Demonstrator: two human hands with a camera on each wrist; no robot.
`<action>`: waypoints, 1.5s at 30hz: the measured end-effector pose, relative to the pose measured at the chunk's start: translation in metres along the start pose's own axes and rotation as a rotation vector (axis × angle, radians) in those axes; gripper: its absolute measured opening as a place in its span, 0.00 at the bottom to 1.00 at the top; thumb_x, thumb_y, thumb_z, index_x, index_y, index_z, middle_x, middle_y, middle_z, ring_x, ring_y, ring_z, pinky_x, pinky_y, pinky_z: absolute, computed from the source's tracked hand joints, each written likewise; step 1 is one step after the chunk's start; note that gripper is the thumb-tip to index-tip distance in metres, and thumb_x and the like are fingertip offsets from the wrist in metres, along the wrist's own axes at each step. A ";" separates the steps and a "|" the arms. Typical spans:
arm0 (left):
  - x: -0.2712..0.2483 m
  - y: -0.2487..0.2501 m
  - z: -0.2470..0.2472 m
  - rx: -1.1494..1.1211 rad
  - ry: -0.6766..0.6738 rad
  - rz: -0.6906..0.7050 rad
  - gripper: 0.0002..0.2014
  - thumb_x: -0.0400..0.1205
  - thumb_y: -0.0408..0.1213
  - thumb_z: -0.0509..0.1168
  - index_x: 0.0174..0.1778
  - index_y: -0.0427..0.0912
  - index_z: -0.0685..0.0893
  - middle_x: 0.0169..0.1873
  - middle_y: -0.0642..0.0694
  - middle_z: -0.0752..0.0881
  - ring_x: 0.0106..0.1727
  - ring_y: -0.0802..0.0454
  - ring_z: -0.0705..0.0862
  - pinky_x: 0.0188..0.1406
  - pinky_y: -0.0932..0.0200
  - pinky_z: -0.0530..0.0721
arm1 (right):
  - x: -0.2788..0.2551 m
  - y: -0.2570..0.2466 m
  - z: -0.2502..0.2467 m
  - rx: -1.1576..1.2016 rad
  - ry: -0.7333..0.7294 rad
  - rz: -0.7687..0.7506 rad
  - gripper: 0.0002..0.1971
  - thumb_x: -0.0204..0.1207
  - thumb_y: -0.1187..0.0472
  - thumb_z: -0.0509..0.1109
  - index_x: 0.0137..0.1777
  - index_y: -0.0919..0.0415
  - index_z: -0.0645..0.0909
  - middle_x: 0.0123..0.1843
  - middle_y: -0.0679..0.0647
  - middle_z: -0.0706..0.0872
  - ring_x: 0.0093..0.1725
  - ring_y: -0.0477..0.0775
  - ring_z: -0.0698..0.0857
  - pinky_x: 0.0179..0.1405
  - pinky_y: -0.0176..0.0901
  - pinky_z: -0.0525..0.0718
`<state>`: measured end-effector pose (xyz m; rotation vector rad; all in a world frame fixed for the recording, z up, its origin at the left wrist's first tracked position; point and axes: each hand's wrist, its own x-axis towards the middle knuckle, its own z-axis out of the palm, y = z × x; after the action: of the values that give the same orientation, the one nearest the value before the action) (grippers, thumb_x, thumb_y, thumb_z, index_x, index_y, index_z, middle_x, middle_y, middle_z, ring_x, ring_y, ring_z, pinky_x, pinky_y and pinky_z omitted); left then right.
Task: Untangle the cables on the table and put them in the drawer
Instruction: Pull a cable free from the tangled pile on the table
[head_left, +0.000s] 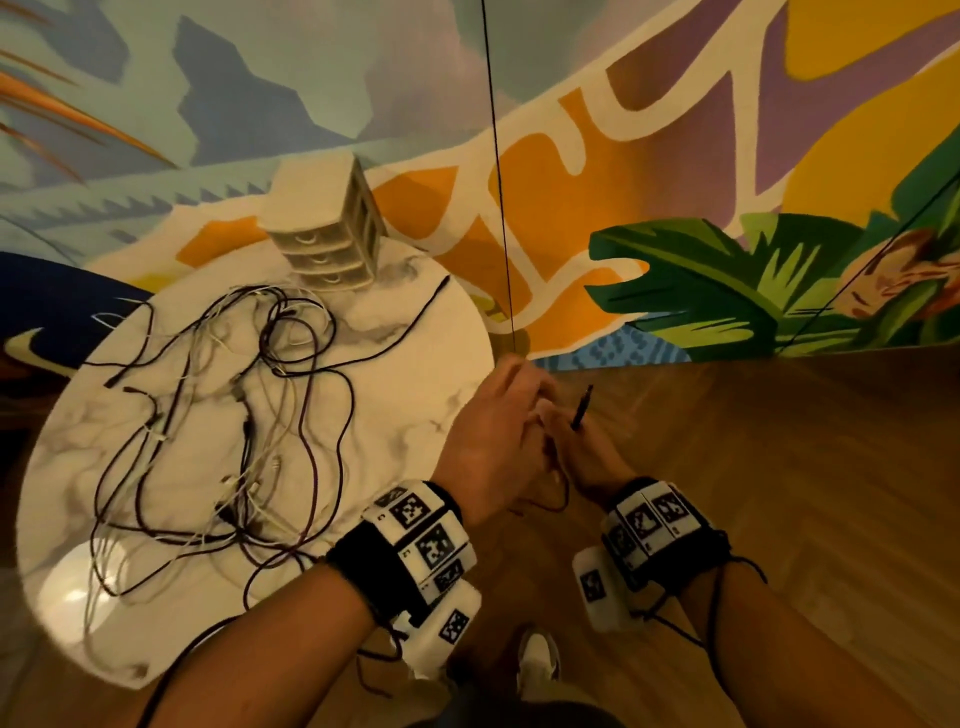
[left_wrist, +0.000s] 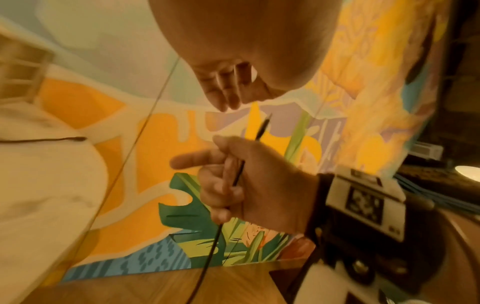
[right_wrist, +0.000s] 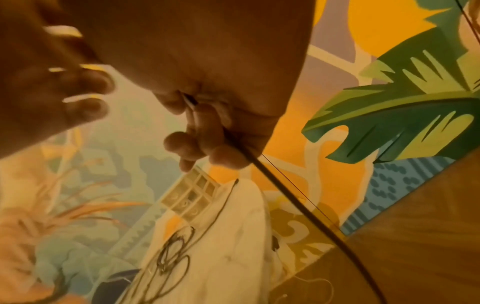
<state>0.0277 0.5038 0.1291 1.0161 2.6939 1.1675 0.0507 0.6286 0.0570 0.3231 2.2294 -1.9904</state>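
Mural wall, hands gripping upright cable

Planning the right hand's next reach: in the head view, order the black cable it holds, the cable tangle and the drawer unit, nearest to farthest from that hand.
From the right hand:
1. Black cable, gripped in it, off the table's right edge.
2. Cable tangle, to the left on the marble table.
3. Drawer unit, at the table's far edge by the wall.

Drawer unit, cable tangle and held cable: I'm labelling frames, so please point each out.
Drawer unit (head_left: 326, 248): head view, on its drawer fronts.
Cable tangle (head_left: 244, 415): head view, on a dark strand mid-table.
Held cable (left_wrist: 238, 174): left wrist view, on the stretch crossing the right hand's fingers.
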 end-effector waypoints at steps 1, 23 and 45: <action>-0.006 -0.009 -0.004 -0.010 0.038 -0.016 0.11 0.73 0.37 0.50 0.42 0.43 0.77 0.45 0.51 0.74 0.41 0.55 0.74 0.36 0.60 0.75 | 0.001 0.006 0.001 -0.034 -0.010 0.037 0.23 0.87 0.52 0.49 0.39 0.57 0.82 0.24 0.52 0.77 0.21 0.44 0.75 0.25 0.39 0.73; 0.047 -0.270 -0.058 0.556 -0.500 -0.617 0.27 0.81 0.47 0.61 0.73 0.40 0.67 0.71 0.37 0.67 0.69 0.36 0.71 0.64 0.45 0.75 | 0.088 0.031 0.049 -0.082 0.196 0.370 0.29 0.86 0.44 0.46 0.44 0.58 0.85 0.25 0.55 0.80 0.22 0.50 0.74 0.25 0.43 0.72; 0.041 -0.267 -0.020 0.673 -0.685 -0.235 0.17 0.84 0.41 0.54 0.67 0.40 0.68 0.61 0.41 0.79 0.59 0.39 0.80 0.48 0.49 0.77 | 0.117 0.058 0.108 0.027 0.167 0.572 0.28 0.87 0.48 0.48 0.40 0.62 0.85 0.16 0.49 0.77 0.15 0.44 0.70 0.17 0.36 0.68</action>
<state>-0.1580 0.3806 -0.0248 0.8751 2.5097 -0.1605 -0.0526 0.5357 -0.0402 1.0296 1.8950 -1.7257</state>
